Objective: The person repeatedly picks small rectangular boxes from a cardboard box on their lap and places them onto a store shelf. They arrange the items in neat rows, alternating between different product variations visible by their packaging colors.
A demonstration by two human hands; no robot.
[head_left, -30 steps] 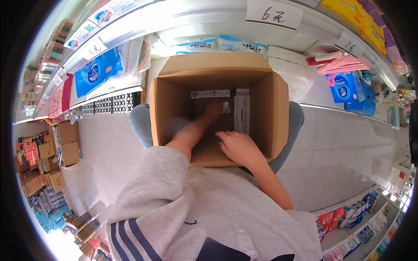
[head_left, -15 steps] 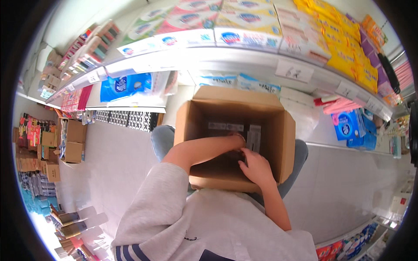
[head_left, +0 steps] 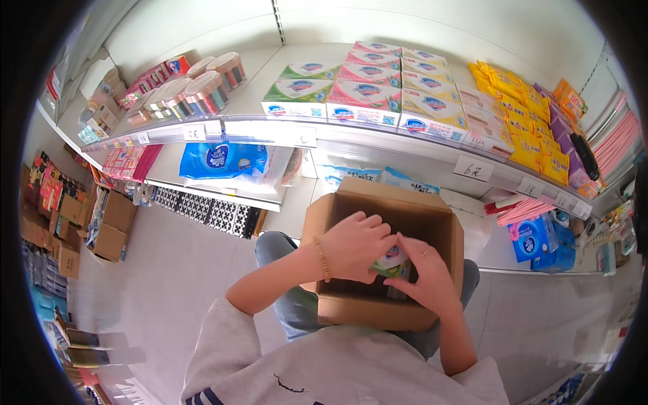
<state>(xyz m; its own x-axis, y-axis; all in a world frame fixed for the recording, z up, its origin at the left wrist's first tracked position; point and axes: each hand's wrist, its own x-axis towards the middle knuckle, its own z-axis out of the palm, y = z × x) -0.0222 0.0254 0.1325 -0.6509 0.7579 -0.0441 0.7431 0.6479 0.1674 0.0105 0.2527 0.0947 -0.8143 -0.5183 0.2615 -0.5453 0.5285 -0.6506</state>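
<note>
**Box up at the carton mouth, both hands on it**

Change over the last second: hands were down inside the carton (head_left: 361, 312); now they're up at its opening with a small green-and-white box (head_left: 391, 259). View has tipped up too, more shelf (head_left: 260, 71) showing. My read: reach-in done, now two-handed handling.

Box sits between the hands, over the carton's interior. Right hand (head_left: 430, 275): thumb and forefinger bracket the box, looks like a pinch. Left hand (head_left: 358, 247): curled at its left side, fingertips close to the right's; can't tell how firmly it grips.
</note>
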